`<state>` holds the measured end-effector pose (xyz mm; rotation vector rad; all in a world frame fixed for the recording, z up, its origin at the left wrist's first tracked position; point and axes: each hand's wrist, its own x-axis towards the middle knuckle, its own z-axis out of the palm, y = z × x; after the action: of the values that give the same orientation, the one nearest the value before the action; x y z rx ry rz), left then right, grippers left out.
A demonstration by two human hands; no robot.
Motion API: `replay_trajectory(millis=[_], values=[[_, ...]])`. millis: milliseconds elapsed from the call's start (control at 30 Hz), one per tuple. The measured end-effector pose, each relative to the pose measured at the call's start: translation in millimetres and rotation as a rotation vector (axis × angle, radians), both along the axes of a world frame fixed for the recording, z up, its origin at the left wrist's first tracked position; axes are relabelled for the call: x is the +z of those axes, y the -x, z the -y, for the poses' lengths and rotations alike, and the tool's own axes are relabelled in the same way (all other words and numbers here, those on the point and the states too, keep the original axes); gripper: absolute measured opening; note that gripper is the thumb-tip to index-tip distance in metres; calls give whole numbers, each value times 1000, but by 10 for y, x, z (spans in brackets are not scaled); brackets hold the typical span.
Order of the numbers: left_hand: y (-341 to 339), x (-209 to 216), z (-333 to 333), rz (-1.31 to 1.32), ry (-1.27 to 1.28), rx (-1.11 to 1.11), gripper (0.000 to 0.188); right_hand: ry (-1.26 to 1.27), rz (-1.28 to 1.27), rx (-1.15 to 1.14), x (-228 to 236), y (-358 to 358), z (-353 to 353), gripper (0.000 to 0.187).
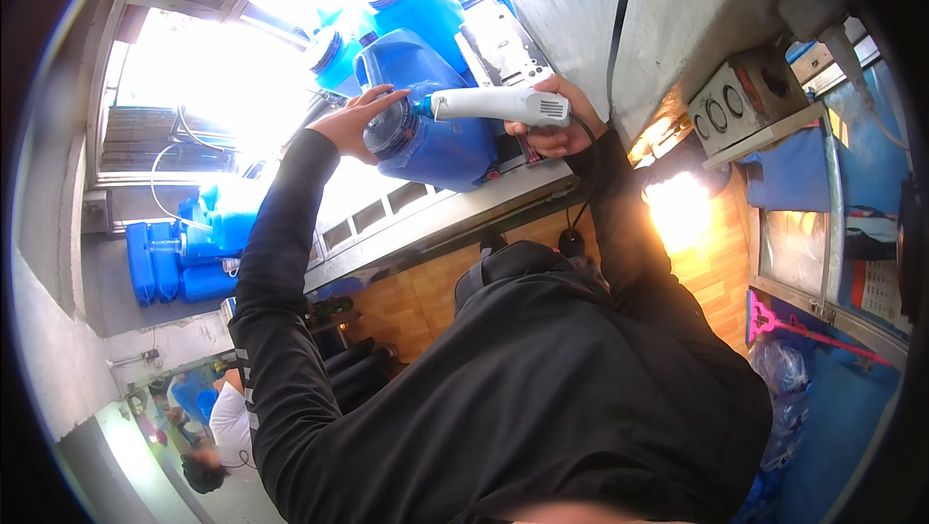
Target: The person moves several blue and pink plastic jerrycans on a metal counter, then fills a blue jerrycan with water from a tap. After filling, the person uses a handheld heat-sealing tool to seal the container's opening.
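My right hand (563,119) is wrapped round the back end of a white heat gun (484,104), whose dark cord hangs down past my wrist. Its nozzle points left, close to the capped mouth of a blue water jug (447,158). That jug lies tilted on the metal counter with its mouth toward my left side. Over the mouth sits a cap under clear plastic film (391,129). My left hand (356,124) holds the cap from the left, with a finger stretched over its top; the thumb is hard to make out.
More blue jugs (418,11) stand behind on the metal counter (435,205), in glaring window light. Other blue containers (184,258) sit at the left. A bright lamp glows right of my forearm. A person in white (232,427) is at lower left. A pink-handled tool (808,326) leans at right.
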<state>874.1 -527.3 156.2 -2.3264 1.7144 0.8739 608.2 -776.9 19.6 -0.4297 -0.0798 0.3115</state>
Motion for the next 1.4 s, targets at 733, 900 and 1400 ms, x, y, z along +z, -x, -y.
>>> replay_trajectory(millis=[733,900,1400], values=[[-94,-28,-4,18,-262,496,136,-71,42,23,-124,30,-24,72],[-137,-99,-18,182,-213,227,139,-55,68,42,-123,-9,-3,69],[-133,-52,-39,83,-185,197,135,-31,47,47,-16,41,-71,66]])
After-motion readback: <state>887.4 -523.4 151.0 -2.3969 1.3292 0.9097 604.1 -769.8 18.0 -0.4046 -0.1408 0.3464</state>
